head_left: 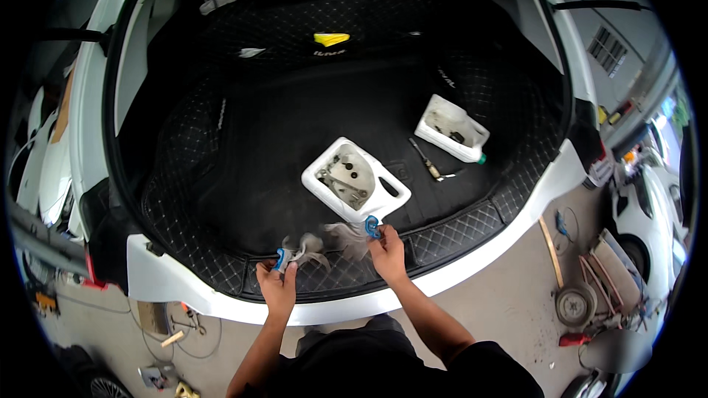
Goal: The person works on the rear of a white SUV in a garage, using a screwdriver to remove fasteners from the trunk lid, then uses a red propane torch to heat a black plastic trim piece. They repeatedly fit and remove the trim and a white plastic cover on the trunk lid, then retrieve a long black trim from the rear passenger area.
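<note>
Two grey gloves with blue cuffs sit at the trunk's rear sill, near six o'clock. The left glove (299, 252) is pinched at its cuff by the left hand (277, 285), fingers closed on it. The right glove (354, 236) hangs from the right hand (386, 250), likewise clamped on the cuff. At twelve o'clock from the hands lies a cut-open white jug (354, 178) holding metal tools. A second white jug (451, 128) lies at two o'clock, a screwdriver (426, 161) between them. The black quilted trunk mat (243, 140) lies beneath, a yellow tag (331, 38) far back.
</note>
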Action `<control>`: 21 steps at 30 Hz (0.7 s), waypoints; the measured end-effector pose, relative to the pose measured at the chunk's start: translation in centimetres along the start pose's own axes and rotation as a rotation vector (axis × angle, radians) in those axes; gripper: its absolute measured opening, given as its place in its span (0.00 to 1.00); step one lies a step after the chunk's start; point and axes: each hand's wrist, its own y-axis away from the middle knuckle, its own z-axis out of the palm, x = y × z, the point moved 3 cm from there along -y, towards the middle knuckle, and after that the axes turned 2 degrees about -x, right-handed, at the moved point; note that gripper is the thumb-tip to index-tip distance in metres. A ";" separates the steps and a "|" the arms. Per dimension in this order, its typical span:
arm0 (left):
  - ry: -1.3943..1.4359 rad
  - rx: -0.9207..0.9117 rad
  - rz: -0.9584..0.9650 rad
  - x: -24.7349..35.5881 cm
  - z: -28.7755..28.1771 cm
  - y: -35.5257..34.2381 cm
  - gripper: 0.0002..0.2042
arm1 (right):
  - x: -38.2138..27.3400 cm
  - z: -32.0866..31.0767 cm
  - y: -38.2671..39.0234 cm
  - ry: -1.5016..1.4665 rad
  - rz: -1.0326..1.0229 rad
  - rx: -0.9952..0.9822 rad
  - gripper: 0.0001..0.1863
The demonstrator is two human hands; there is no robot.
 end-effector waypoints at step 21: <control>0.445 0.075 -0.943 3.1 3.3 13.7 0.06 | 7.1 3.7 -10.4 0.995 -0.544 -0.814 0.37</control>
